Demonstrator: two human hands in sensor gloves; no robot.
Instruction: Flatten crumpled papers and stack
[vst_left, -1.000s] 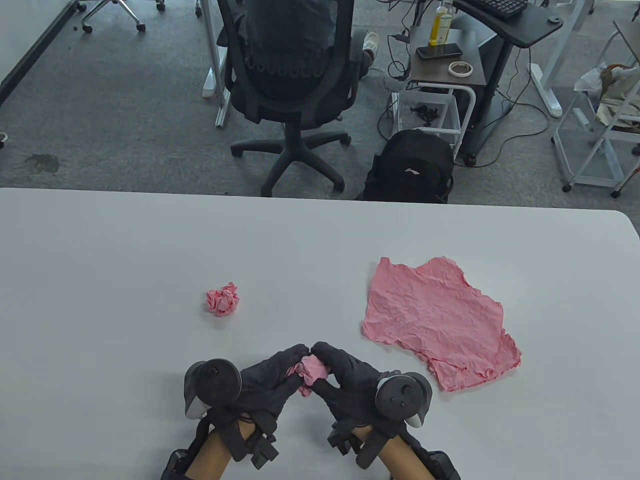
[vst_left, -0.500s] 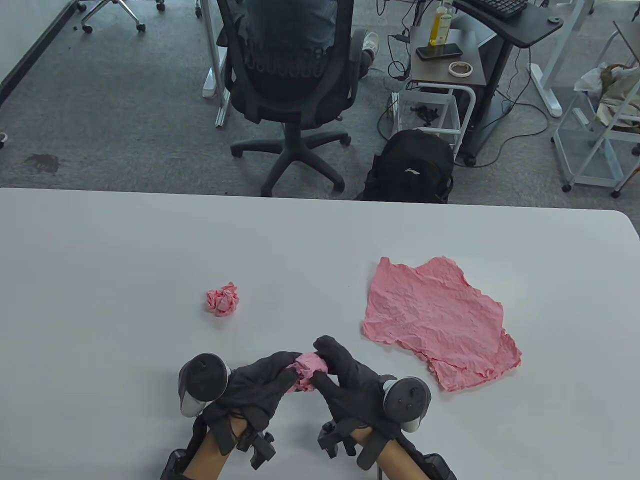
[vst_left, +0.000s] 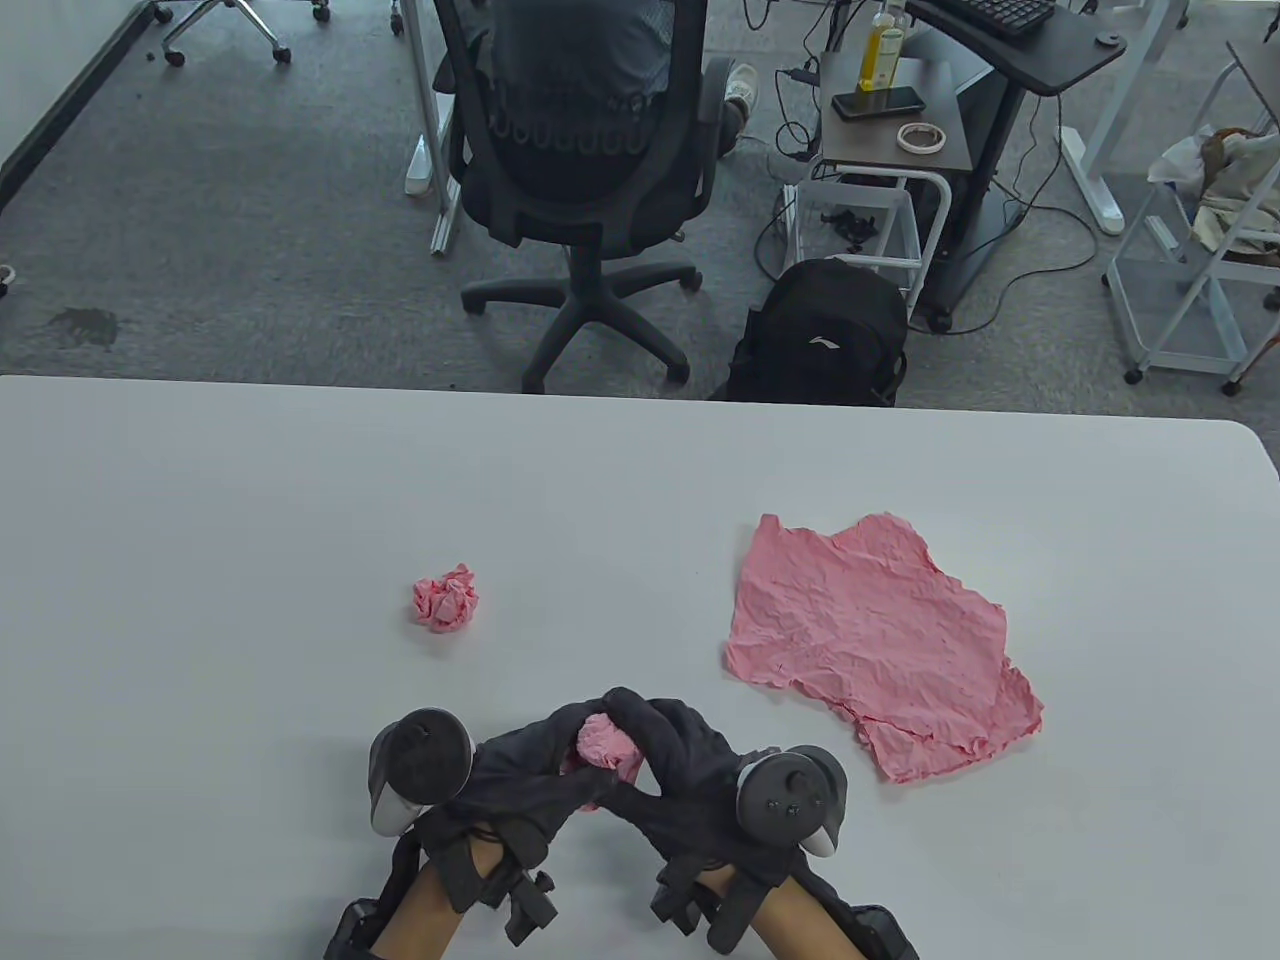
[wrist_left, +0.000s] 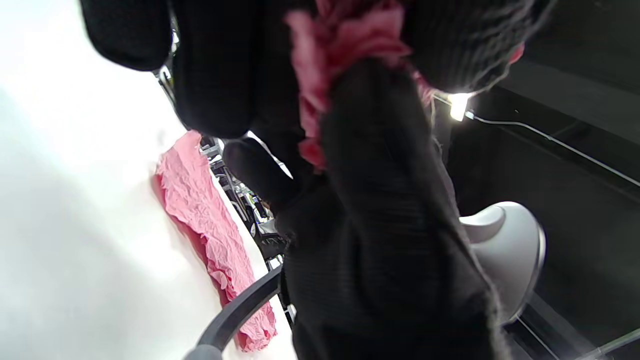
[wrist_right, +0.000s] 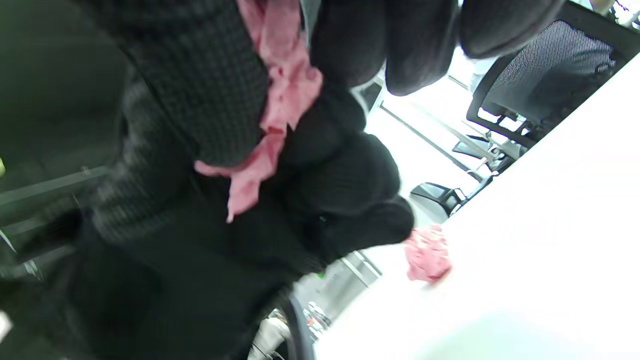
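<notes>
Both hands hold one crumpled pink paper ball (vst_left: 604, 745) just above the table near its front edge. My left hand (vst_left: 545, 755) grips it from the left, my right hand (vst_left: 665, 745) from the right, fingers curled over it. The ball shows between the gloved fingers in the left wrist view (wrist_left: 340, 55) and the right wrist view (wrist_right: 280, 100). A second crumpled pink ball (vst_left: 446, 598) lies on the table to the far left of the hands, also seen in the right wrist view (wrist_right: 427, 255). A flattened pink sheet (vst_left: 875, 640) lies to the right, seen too in the left wrist view (wrist_left: 210, 235).
The white table (vst_left: 200, 560) spans the view, its far edge at mid-frame. Beyond it stand an office chair (vst_left: 580, 150), a black backpack (vst_left: 825, 335) and a small side cart (vst_left: 885, 150) on the floor.
Both hands have closed more tightly around the ball and drawn together; the right fingers now wrap over its top, hiding more of the paper. The other ball and the sheet have not moved.
</notes>
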